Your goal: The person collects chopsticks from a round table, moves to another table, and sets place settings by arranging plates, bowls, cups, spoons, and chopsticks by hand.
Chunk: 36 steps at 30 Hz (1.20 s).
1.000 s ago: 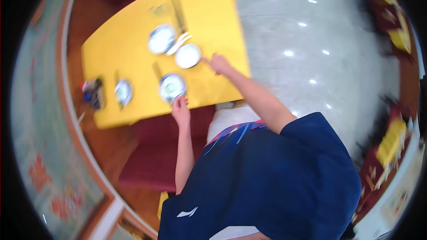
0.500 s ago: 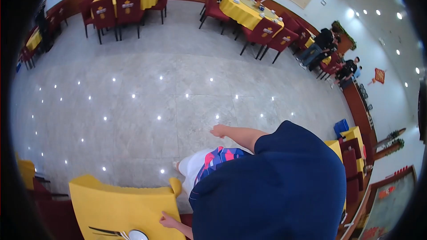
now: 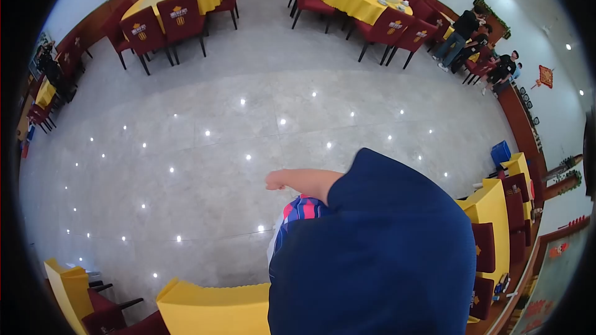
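Yellow cloth (image 3: 214, 304) is covering the table surface lying below the right hand (image 3: 275, 180) in the view, well apart from the grip. Fingers of that hand are curling together in a loose fist, and whether they are pinching anything is too small to tell. Grey floor tiles (image 3: 205, 174) are spreading out behind and around the grip, reflecting scattered lights. Just below the hand, pink and blue patterned fabric (image 3: 302, 208) is showing beside the navy shirt (image 3: 372, 254), whose sleeve is covering the upper arm. The left hand is staying out of view, so its grip cannot be told.

Far above the grip and to its left, a round table (image 3: 146, 3) is standing in yellow cloth, with maroon chairs (image 3: 180, 15) lining its near side. Above it to the right, another round table (image 3: 357, 7) is holding small dishes. Farther right, a person in a dark top (image 3: 462, 28) is standing near other people. Well to the right of the grip, a blue crate (image 3: 500, 153) is resting near yellow-draped tables (image 3: 493, 205). Below it and to the left, a dark red chair (image 3: 102, 301) is sitting beside the yellow cloth.
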Tool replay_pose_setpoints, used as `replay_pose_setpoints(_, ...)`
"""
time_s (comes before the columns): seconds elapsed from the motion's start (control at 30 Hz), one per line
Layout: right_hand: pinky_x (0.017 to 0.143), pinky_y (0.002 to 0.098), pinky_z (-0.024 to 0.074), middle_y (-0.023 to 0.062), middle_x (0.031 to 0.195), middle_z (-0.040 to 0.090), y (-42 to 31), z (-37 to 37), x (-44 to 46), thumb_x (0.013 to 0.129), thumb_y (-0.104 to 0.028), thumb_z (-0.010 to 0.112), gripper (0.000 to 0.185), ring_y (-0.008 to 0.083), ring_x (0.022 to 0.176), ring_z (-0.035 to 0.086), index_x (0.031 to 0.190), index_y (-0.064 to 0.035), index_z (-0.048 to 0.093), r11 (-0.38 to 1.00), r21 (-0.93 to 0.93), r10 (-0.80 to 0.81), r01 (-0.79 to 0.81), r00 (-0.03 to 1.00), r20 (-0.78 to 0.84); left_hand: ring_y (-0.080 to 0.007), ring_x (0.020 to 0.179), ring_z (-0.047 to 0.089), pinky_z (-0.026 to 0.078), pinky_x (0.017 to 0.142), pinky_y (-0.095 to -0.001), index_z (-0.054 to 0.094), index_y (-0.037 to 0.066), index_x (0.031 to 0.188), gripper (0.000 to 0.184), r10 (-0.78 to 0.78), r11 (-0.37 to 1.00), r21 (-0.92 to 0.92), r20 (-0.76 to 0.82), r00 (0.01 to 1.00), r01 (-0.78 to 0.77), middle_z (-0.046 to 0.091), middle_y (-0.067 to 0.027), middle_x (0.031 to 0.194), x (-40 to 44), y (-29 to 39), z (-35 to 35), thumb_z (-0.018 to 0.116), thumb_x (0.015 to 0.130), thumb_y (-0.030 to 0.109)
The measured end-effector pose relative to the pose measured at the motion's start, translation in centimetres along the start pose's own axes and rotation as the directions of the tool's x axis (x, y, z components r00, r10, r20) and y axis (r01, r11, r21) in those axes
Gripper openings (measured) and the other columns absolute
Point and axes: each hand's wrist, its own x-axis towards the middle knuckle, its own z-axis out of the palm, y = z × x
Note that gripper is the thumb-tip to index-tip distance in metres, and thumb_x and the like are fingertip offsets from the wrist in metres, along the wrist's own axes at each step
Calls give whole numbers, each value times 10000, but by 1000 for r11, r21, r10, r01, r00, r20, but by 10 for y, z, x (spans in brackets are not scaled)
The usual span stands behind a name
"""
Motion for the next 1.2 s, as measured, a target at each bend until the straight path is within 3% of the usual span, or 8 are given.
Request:
replay_pose_setpoints(0.2, 618, 455, 490, 171, 668, 651, -177, -75, 86, 776, -238, 504, 289, 308, 612, 623, 699, -12, 668, 939, 90, -316, 331, 938, -143, -431, 791, 615, 472, 695, -519, 579, 8, 892, 409, 184, 970, 122, 202, 962, -211, 645, -237, 863, 89, -24, -38, 631, 868, 413)
replay_pose_setpoints(0.3, 732, 408, 504, 113, 880, 662, -231, -35, 198, 770, -206, 581, 210, 276, 814, 608, 912, -79, 668, 355, -578, -867, 734, 490, 90, -431, 794, 617, 472, 694, -520, 583, 12, 886, 399, -134, 978, 182, 177, 975, 101, 646, -238, 863, 43, -99, -75, 624, 871, 408)
replay_pose_setpoints(0.37, 848, 423, 483, 106, 1060, 629, -270, -41, 198, 721, -235, 637, 439, 289, 1012, 560, 1139, -103, 616, 528, -504, -668, 683, 701, 251, -431, 795, 618, 472, 693, -521, 585, 14, 882, 392, -462, 885, 143, 141, 876, 443, 647, -239, 863, -34, -111, -67, 620, 874, 405)
replay_pose_setpoints(0.4, 731, 400, 525, 111, 974, 663, -271, -40, 212, 792, -256, 592, 384, 262, 894, 629, 1139, -94, 620, 336, -507, -857, 794, 481, 185, -431, 796, 619, 472, 693, -522, 586, 16, 880, 389, -608, 794, 106, 141, 782, 598, 648, -239, 863, -77, -101, -57, 618, 875, 403)
replay_pose_setpoints(0.53, 583, 390, 502, 156, 886, 687, -337, -45, 230, 903, -377, 485, 387, 217, 652, 648, 1161, -108, 590, 994, 56, -111, 96, 882, 458, -431, 798, 621, 472, 692, -523, 590, 20, 874, 379, -912, 293, -116, 263, 314, 949, 649, -241, 862, -148, -19, 41, 611, 879, 399)
replay_pose_setpoints(0.57, 647, 406, 488, 153, 902, 678, -351, -44, 240, 899, -356, 490, 355, 215, 712, 647, 1132, -115, 608, 996, 79, -83, 50, 857, 509, -396, 783, 647, 485, 684, -507, 650, -15, 793, 396, -910, 320, -183, 213, 355, 930, 661, -240, 793, -127, -16, 34, 481, 900, 327)
replay_pose_setpoints(0.67, 588, 301, 474, 91, 835, 657, -408, -46, 279, 896, -265, 490, 297, 157, 678, 598, 1074, -79, 639, 983, 93, -185, 160, 874, 449, -364, 778, 667, 498, 745, -459, 642, -100, 858, 397, -755, -646, -639, 456, -472, 417, 672, -246, 831, -48, -15, 16, 516, 798, 272)
replay_pose_setpoints(1.2, 506, 244, 416, 53, 772, 659, -944, 49, 342, 907, -277, 518, 267, 108, 618, 579, 1054, -86, 633, 648, -312, -255, 695, 584, 771, -393, 817, 666, 518, 769, -460, 705, -15, 798, 348, -405, -749, -662, 414, -815, 36, 667, -255, 797, 188, -128, -96, 561, 774, 302)
